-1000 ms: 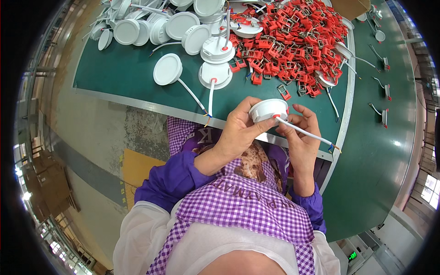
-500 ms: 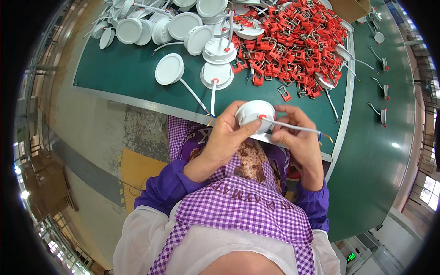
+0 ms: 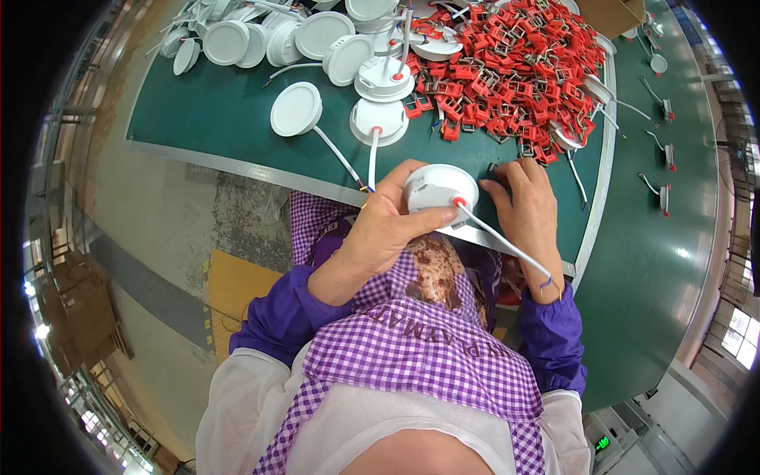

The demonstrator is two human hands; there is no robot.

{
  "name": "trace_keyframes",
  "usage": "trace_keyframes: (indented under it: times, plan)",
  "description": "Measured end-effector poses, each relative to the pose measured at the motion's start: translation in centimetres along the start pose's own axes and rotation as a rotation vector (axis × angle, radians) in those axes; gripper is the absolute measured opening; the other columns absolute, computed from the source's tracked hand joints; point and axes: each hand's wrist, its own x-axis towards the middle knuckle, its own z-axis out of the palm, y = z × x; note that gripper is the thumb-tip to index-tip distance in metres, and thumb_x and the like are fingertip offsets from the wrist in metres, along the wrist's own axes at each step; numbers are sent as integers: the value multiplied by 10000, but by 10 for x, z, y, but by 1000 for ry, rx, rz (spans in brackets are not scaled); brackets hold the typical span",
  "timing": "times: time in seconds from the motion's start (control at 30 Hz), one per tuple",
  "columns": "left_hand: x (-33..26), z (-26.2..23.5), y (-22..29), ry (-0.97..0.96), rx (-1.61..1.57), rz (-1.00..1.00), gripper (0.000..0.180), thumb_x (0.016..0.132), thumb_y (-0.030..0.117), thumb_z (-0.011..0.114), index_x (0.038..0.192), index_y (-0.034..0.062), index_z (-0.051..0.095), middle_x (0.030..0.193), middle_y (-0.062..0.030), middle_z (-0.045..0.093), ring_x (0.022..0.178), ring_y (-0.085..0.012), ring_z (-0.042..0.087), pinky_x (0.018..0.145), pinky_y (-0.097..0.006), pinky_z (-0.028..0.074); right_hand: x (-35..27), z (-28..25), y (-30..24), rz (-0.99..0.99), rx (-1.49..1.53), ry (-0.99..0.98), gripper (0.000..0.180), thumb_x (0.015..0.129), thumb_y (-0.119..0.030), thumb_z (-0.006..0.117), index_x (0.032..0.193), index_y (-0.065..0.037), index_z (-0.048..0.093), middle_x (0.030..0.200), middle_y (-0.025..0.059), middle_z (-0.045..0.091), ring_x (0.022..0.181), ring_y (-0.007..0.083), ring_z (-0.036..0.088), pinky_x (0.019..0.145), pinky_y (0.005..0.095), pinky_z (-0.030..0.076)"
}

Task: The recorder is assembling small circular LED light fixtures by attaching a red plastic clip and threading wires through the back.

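**White round lamp held at the counter's near edge**

The left hand (image 3: 388,229) has its grip closed around a white round lamp housing (image 3: 440,188), thumb on the near side and fingers curled over the far rim. The housing sits just above the near edge of the green counter (image 3: 214,119), back side up, with a small red plug where a white cable (image 3: 503,241) leaves it. That cable runs down and to the right, crossing the wrist of the right hand (image 3: 526,206), and ends in short coloured wire tips near the purple sleeve (image 3: 554,340).

The right hand lies flat on the counter just beside the housing, fingers stretched toward a small dark metal clip (image 3: 497,168) at the fingertips. Whether it pinches the clip cannot be told; its grip looks loose, around nothing clear.

Beyond the hands, a large heap of red spring clips (image 3: 514,71) covers the far right of the counter. To its left stand more white lamps: one face up with a trailing cable (image 3: 296,109), two back up with red plugs (image 3: 378,120), and a cluster of others (image 3: 237,39) along the far edge. The person wears a purple checked apron (image 3: 412,364) over white.
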Motion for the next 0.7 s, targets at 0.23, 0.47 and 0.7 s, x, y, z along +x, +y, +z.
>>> trace_keyframes:
  times: [0.23, 0.47, 0.7]
  plan:
    - [8, -1, 2, -58, 474, -31, 369, 807, -28, 712, 1137, 10, 551, 1069, -41, 622, 970, -101, 605, 859, -263, 497, -3, 0, -2, 59, -95, -46, 118, 774, -94, 665, 822, -22, 585, 854, 116, 565, 850, 318, 552, 718, 424, 421]
    - [10, 1, 0, -62, 118, -3, 314, 897, 62, 665, 1165, 6, 511, 1067, -63, 629, 933, -119, 626, 834, -278, 526, -20, -4, -1, 55, 1, -19, 145, 741, -39, 671, 830, 5, 566, 838, 135, 548, 786, 324, 554, 707, 426, 442]
    - [18, 1, -13, -45, 188, -94, 271, 925, 103, 645, 1144, 18, 510, 1023, -50, 636, 899, -104, 638, 715, -266, 575, -32, -3, 13, 408, 1024, 52, 104, 875, 27, 610, 972, 40, 575, 974, 71, 635, 867, 124, 641, 729, 236, 499]
